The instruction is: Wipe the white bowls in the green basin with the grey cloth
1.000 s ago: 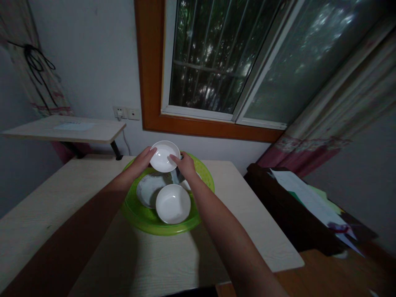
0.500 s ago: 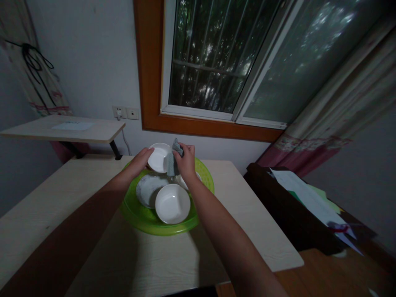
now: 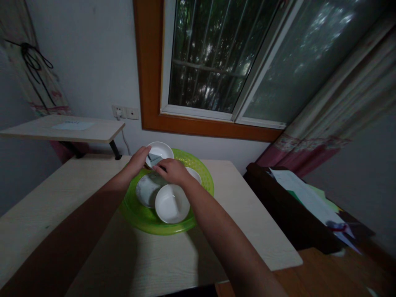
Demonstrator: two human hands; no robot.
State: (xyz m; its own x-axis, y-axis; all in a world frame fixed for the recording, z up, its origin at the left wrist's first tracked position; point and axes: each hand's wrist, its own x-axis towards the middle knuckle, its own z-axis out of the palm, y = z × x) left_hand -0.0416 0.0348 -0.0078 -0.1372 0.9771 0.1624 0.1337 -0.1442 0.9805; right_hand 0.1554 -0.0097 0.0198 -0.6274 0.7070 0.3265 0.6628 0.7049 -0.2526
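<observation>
A white bowl [image 3: 165,151] is tilted at the far side of a green basin [image 3: 198,163], with my left hand [image 3: 138,161] closed on its left rim. My right hand [image 3: 173,170] is closed on a grey cloth [image 3: 154,159], which lies against the inside of that bowl. Below the hands, in the basin, stand a white bowl [image 3: 172,204] in front and a patterned bowl [image 3: 146,190] to its left. One more white bowl [image 3: 194,175] shows partly behind my right wrist.
The basin stands on a light wooden table [image 3: 247,222]. A small raised shelf [image 3: 105,131] with a paper sheet [image 3: 73,125] is at the back left. Beyond the table's right edge, papers [image 3: 305,194] lie on a dark piece of furniture [image 3: 278,214]. A window [image 3: 213,62] is ahead.
My right hand has moved left and slightly down, bringing the cloth from the bowl's right rim into the bowl. My left hand has shifted slightly left with the bowl.
</observation>
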